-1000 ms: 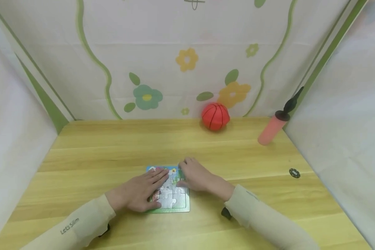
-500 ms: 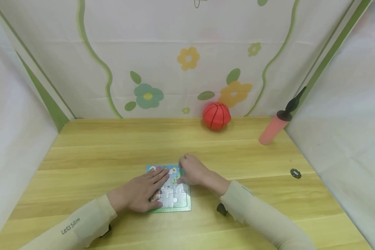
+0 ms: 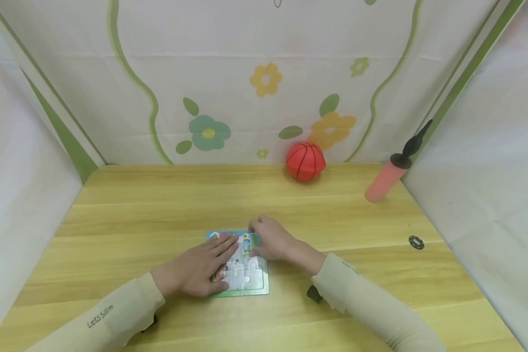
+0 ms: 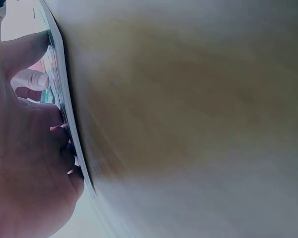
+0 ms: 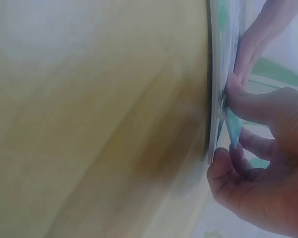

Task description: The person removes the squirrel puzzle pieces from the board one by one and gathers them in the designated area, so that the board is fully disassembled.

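Observation:
A jigsaw puzzle with a blue and green border lies flat on the wooden table. Across its left part rests my left hand, fingers straight, holding the board down; the left wrist view has the palm along the board's edge. My right hand is at the puzzle's upper right corner. In the right wrist view its thumb and fingers pinch a bluish-green puzzle piece, which tilts up from the board. My hands hide part of the picture.
Toward the back of the table stands a red toy basketball. A pink hand pump with a black top is at the back right. A black round chip lies near the right edge. Floral cloth hangs behind the table.
My right hand has shifted slightly up and left at the puzzle's corner, its wrist moving a little. My left hand stays pressed on the puzzle. The head view has tilted slightly.

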`<state>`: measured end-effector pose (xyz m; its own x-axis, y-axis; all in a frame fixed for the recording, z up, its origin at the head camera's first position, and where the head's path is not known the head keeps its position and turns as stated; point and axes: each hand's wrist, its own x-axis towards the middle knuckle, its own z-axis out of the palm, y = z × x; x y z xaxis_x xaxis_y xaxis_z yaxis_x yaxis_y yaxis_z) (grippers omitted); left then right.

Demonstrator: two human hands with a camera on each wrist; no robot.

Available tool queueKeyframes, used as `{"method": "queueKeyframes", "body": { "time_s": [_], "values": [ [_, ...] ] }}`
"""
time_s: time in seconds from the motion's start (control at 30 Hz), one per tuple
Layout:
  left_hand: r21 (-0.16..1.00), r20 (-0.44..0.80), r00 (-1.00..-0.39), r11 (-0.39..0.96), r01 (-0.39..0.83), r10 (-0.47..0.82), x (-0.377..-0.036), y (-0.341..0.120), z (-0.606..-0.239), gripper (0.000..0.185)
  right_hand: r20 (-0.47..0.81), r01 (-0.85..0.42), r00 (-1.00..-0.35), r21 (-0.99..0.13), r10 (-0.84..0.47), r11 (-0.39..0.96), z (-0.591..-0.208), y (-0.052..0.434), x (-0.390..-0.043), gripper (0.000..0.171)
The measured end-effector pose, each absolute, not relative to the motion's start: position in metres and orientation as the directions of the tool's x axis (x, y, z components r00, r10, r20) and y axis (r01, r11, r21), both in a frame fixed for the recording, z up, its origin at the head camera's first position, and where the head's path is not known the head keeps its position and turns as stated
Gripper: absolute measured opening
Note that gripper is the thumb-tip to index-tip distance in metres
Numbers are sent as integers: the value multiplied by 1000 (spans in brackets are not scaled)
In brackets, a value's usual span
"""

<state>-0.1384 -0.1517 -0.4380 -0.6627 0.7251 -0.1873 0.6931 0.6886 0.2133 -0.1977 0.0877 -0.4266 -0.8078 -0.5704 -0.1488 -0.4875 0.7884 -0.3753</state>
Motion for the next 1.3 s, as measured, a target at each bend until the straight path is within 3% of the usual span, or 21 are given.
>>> {"method": "queueKeyframes", "body": {
  "time_s": [0.27,0.43,0.6,0.77,1.0,1.3],
  "values": [
    [207,-171,-653,675,708,738,-139,-153,-436,87,-30,-547,-799,-380,-601,746,-425,92,-185,40],
    [191,-161,-644,664,723,748,-141,-153,-438,87,14,-536,-787,-513,-617,671,-421,101,-183,21],
    [215,-165,-644,665,716,747,-145,-153,-439,88,17,-437,-841,-611,-541,660,-413,124,-193,18],
    [227,-176,-649,672,705,740,-144,-153,-441,89,2,-382,-887,-567,-463,730,-411,171,-213,19],
    [236,-182,-655,679,695,733,-145,-153,-440,88,-99,-309,-895,-564,-434,766,-419,237,-241,21],
    [240,-179,-646,669,703,742,-145,-152,-442,88,-126,-249,-922,-531,-366,810,-427,269,-252,21]
  ]
}}
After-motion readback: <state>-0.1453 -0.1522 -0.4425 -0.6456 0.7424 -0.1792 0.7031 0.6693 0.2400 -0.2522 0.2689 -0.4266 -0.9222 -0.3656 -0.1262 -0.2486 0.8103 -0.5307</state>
